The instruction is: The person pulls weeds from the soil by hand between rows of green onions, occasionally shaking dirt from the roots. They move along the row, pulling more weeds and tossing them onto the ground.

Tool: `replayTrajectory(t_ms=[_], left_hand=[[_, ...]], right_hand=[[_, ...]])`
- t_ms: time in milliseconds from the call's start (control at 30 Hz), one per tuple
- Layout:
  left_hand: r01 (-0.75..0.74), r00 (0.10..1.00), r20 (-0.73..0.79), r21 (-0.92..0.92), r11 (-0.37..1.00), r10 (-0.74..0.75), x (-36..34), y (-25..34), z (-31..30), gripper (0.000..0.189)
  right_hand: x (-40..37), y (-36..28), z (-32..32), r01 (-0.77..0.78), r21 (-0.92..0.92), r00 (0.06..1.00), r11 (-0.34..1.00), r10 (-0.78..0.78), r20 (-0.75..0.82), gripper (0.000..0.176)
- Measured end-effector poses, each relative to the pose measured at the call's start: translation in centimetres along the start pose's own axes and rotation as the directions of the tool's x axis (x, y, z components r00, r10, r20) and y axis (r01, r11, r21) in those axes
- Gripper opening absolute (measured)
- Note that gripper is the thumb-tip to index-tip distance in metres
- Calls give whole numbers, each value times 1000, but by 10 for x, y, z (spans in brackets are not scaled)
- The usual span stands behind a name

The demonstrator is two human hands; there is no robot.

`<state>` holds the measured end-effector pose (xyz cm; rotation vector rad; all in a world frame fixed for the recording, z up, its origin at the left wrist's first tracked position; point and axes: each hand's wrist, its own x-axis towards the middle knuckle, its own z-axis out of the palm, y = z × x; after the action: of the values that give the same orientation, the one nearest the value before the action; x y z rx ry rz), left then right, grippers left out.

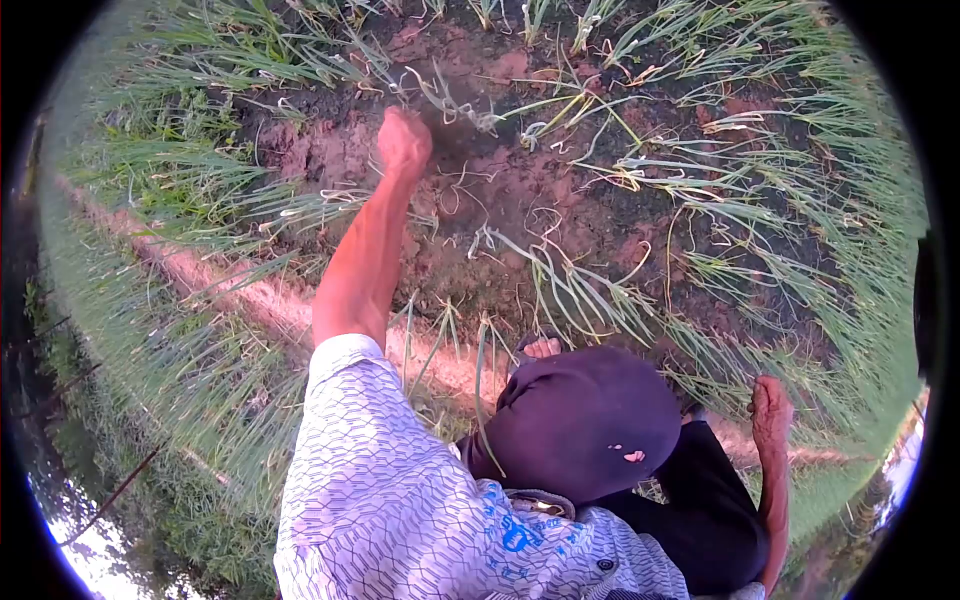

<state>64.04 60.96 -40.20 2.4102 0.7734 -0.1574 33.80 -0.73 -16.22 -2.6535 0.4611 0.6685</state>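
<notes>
My left hand (404, 143) is stretched out low over the muddy soil, closed, with its fingertips hidden from me. Just beyond it are thin, pale green shoots (445, 103), which look like onion plants. I cannot make out what the fingers hold, if anything. At the right, beside my bent leg, my right hand (770, 405) is closed, its fingers curled. Its inner side is hidden, and long green leaves stand close to it.
Dark-trousered knee (590, 420) with small holes fills the lower middle, and toes (542, 347) show beyond it. Onion-like plants (590, 290) lean over reddish wet soil (480, 200). A pale earth strip (250, 295) crosses the left, with dense green growth (190, 370) beyond.
</notes>
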Motion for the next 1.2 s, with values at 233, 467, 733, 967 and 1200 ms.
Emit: replayTrajectory(t_ms=[233, 467, 733, 967, 1200], left_hand=[[-510, 858, 267, 329, 795, 439, 52, -7, 34, 23], [-584, 796, 352, 233, 777, 493, 67, -34, 56, 26], [62, 901, 417, -400, 914, 121, 66, -33, 77, 30], [318, 871, 486, -660, 681, 65, 78, -34, 91, 29], [409, 857, 514, -719, 562, 33, 82, -47, 93, 29]], right_hand=[[-12, -30, -7, -196, 296, 981, 935, 192, 43, 19], [-15, -115, -20, -315, 509, 947, 801, 227, 229, 14], [131, -216, -90, 138, 489, 961, 861, 4, -278, 17], [352, -242, -8, 675, -277, 731, 683, -669, 131, 17], [361, -210, 107, 487, -202, 873, 850, -479, 90, 13]])
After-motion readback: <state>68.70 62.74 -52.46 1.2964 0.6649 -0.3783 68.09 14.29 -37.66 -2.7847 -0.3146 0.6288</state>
